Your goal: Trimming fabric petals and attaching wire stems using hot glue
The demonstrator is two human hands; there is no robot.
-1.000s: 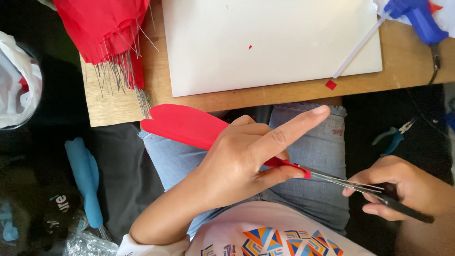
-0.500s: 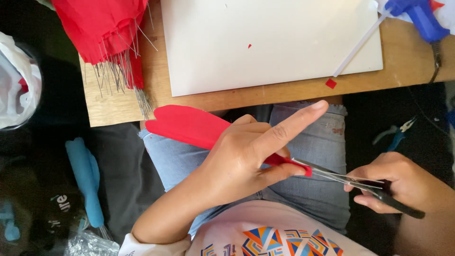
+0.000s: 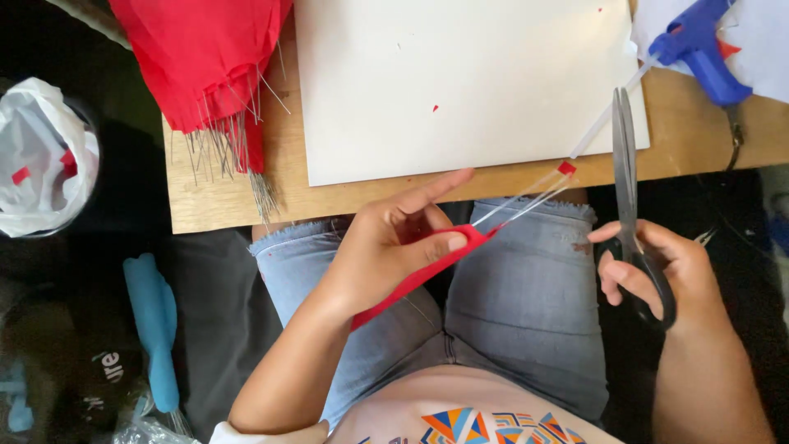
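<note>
While the left hand (image 3: 386, 255) pinches a red petal (image 3: 427, 267) over the lap, thin wires (image 3: 526, 197) stick out from its tip toward the desk (image 3: 230, 205). Its grip is clamped on the petal, thumb on top. Well apart to the right, the right hand (image 3: 657, 275) holds black scissors (image 3: 629, 189), blades together, pointing up across the white board (image 3: 460, 82). A blue glue gun (image 3: 699, 41) lies near.

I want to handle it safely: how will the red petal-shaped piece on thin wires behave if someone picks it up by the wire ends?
The red petal-shaped piece on thin wires probably weighs little: the left hand pinches it with fingertips alone. It looks thin, so it may flop or bend. The fine wires seem likely to flex.
</note>
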